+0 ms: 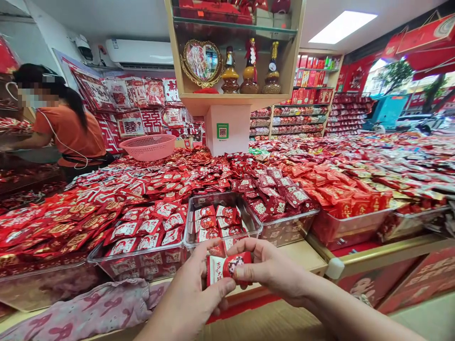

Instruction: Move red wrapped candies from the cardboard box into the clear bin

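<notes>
A small red-and-white candy packet with printed characters and a little figure is held level in front of me. My left hand grips its left end, thumb along the lower edge. At the other end, my right hand pinches it, with the thumb on the front face. The fingers behind the packet are partly hidden. Just beyond my hands stands a clear plastic bin, holding similar packets in rows. To its left, another clear bin is heaped with red-and-white packets.
Dark red packets and bright red packets fill bins to the right. A patterned cloth sleeve lies along the front ledge. Further back are a pink basket, a display shelf and a person in orange.
</notes>
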Demonstrator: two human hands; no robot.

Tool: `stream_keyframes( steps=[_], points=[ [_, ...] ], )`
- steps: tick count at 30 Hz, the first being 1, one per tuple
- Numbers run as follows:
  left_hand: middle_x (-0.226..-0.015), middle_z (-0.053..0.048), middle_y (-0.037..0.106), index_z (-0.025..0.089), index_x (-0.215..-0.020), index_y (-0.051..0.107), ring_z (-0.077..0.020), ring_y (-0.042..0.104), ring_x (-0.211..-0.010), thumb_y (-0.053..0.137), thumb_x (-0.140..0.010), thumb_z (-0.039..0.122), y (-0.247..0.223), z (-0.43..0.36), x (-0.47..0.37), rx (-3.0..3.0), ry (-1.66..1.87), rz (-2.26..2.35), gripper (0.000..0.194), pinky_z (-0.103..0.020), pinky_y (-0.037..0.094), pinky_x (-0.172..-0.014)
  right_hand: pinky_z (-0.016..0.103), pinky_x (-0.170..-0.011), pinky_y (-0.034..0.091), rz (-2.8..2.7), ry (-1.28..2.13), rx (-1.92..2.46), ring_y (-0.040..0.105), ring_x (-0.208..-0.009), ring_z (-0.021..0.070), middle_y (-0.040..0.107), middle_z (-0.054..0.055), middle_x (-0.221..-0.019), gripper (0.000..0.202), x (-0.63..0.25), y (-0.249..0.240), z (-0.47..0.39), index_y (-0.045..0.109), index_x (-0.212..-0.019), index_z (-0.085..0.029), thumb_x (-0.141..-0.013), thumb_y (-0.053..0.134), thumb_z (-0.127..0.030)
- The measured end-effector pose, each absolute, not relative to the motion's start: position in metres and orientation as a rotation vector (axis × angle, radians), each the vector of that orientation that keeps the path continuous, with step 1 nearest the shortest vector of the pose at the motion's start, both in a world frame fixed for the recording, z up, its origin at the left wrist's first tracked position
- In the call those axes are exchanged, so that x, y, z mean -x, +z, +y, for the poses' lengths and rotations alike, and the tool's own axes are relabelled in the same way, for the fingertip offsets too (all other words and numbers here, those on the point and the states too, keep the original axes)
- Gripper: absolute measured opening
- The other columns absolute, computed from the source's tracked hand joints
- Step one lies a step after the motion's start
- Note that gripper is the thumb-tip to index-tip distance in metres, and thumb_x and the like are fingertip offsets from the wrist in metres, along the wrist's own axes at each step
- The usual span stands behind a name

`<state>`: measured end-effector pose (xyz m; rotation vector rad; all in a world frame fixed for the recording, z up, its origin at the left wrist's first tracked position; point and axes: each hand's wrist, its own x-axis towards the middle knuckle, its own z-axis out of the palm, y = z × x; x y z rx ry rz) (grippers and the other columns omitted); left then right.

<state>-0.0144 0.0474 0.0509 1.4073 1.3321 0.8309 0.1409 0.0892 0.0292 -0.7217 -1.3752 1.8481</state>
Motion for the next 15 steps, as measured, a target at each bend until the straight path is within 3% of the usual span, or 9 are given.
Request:
stream_keyframes(
  steps=[5,9,12,15],
  points=[
    [-0.089,-0.004,0.062,0.025,-0.135,0.001,-0.0165,0.058,-0.069,0.055,-0.065,0.025,0.036,0.049,0.025,-1.743,0.562,1.510,0.088,-0.025,0.043,-0.058,0.020,-0.052,0.037,-1.572,1.874,0.891,0.049,-0.054,0.0065,0.056,-0.002,-0.066,0.043,-0.148,0.024,0.089,0.046,-0.089,-0.015,-0.055,0.071,-0.024],
    [-0.086,-0.007,0.064,0.019,-0.134,-0.007,-0.0231,0.058,-0.078,0.046,-0.072,0.037,0.027,0.047,0.028,-1.966,0.361,1.691,0.084,-0.032,0.041,-0.065,0.020,-0.051,0.037,-1.694,1.575,0.962,0.048,-0.054,0.0067,0.055,-0.002,-0.063,0.031,-0.158,0.039,0.108,0.044,-0.086,-0.014,-0.063,0.064,-0.024],
    [-0.096,-0.012,0.063,0.024,-0.132,0.023,-0.0295,0.056,-0.089,0.045,-0.073,0.039,0.023,0.042,0.028,-2.133,0.181,1.733,0.065,-0.039,0.040,-0.072,0.021,-0.055,0.040,-1.736,1.236,1.033,0.050,-0.060,0.0078,0.056,0.001,-0.072,0.026,-0.156,0.053,0.141,0.047,-0.089,-0.014,-0.067,0.058,-0.021],
    [-0.093,-0.012,0.064,0.026,-0.110,0.054,-0.0304,0.057,-0.088,0.047,-0.071,0.036,0.019,0.037,0.027,-2.220,0.025,1.620,0.041,-0.040,0.041,-0.073,0.020,-0.054,0.040,-1.861,0.896,1.175,0.050,-0.060,0.0082,0.056,0.001,-0.073,0.029,-0.137,0.055,0.180,0.052,-0.092,-0.015,-0.064,0.060,-0.017]
  ],
)
